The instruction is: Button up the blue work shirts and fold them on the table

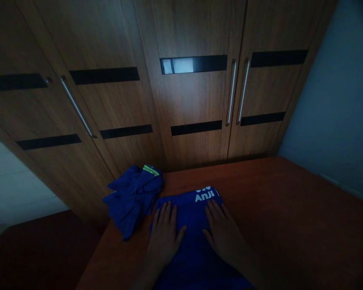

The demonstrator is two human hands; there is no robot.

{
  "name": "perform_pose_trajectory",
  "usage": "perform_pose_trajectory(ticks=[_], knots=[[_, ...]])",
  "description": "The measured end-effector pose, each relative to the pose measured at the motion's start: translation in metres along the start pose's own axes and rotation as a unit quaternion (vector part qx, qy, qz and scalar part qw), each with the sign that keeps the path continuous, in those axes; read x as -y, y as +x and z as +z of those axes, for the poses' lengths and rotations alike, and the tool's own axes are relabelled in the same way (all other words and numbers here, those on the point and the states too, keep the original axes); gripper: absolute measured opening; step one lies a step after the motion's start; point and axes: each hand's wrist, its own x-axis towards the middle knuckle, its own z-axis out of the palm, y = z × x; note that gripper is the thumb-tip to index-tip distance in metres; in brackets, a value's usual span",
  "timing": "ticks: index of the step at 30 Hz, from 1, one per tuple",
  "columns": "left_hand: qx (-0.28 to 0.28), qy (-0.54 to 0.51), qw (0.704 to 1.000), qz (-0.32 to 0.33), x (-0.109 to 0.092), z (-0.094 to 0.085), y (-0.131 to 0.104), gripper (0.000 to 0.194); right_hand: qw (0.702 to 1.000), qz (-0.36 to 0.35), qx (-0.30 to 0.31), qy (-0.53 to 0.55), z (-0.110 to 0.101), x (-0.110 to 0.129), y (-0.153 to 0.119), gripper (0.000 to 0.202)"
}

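Observation:
A folded blue garment [193,233] with white lettering near its far right corner lies flat on a reddish-brown wooden tabletop [278,209]. My left hand [165,233] rests palm down on the garment's left side, fingers stretched out and thumb apart. On the right side, my right hand [222,229] lies flat in the same way, its fingertips just below the lettering. Neither hand grips the cloth. Left of the folded one sits a crumpled blue garment [134,197] with a yellow-green reflective strip, partly at the table's left edge. The near end of the folded garment is dim.
Behind the table stands a tall wooden wardrobe [193,96] with dark inlaid strips and long metal handles [231,92]. A pale blue wall [335,121] borders the table's right side. The floor [42,249] at lower left is dark.

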Motion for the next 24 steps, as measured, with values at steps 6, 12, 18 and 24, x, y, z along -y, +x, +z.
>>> perform_pose_trajectory(ticks=[6, 12, 18, 24], knots=[[-0.022, -0.006, 0.999, 0.043, -0.005, -0.019, -0.038, 0.064, 0.995, -0.031, -0.084, -0.051, 0.006, 0.008, -0.05, 0.058], [-0.041, 0.015, 0.994, 0.099, 0.001, -0.028, -0.075, 0.075, 0.988, -0.071, -0.119, -0.068, 0.001, -0.005, -0.062, 0.057], [-0.014, -0.026, 0.998, 0.058, -0.017, -0.019, -0.061, 0.079, 0.993, -0.072, -0.086, -0.047, -0.004, -0.028, -0.05, 0.056], [0.068, -0.101, 0.992, 0.028, -0.058, -0.012, -0.006, 0.075, 0.997, -0.043, -0.058, -0.027, -0.005, -0.089, -0.039, 0.056]])
